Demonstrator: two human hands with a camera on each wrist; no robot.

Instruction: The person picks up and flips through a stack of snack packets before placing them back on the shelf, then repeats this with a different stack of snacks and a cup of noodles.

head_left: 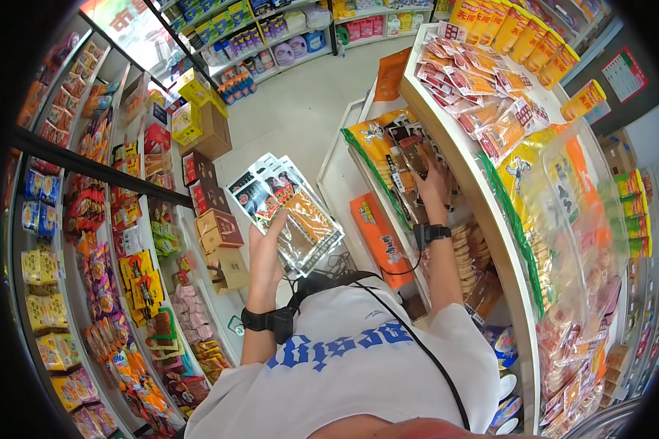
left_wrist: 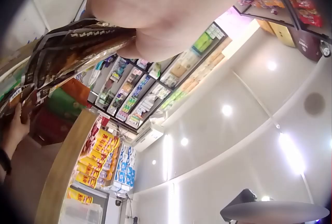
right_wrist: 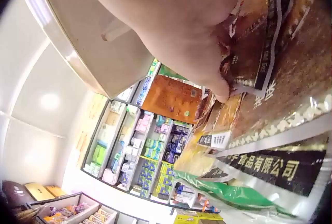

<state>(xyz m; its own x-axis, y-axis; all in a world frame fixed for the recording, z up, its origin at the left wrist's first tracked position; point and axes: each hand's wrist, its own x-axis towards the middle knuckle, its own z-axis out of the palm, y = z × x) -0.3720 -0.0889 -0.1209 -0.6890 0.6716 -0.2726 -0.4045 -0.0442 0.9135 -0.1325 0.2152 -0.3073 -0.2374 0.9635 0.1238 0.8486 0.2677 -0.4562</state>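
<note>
My left hand (head_left: 265,252) holds a fanned stack of flat, clear-fronted snack packets (head_left: 311,223) with brown contents and black-and-red labels, thumb across the front. In the left wrist view the packets (left_wrist: 67,53) run out edge-on from that hand (left_wrist: 161,11). Reaching into the shelf under the counter, my right hand (head_left: 433,189) grips a brown snack packet (head_left: 417,157) among similar ones. The right wrist view has the hand (right_wrist: 181,32) at the near corner of a dark-edged packet (right_wrist: 254,63), its fingertips partly hidden, with more packets (right_wrist: 301,89) beneath.
A large yellow-and-green bag (head_left: 373,150) and an orange box (head_left: 381,238) border the packets in the shelf. The white counter edge (head_left: 458,139) curves above the right arm. Snack shelves (head_left: 102,256) line the left, with cartons (head_left: 211,130) stacked on the floor.
</note>
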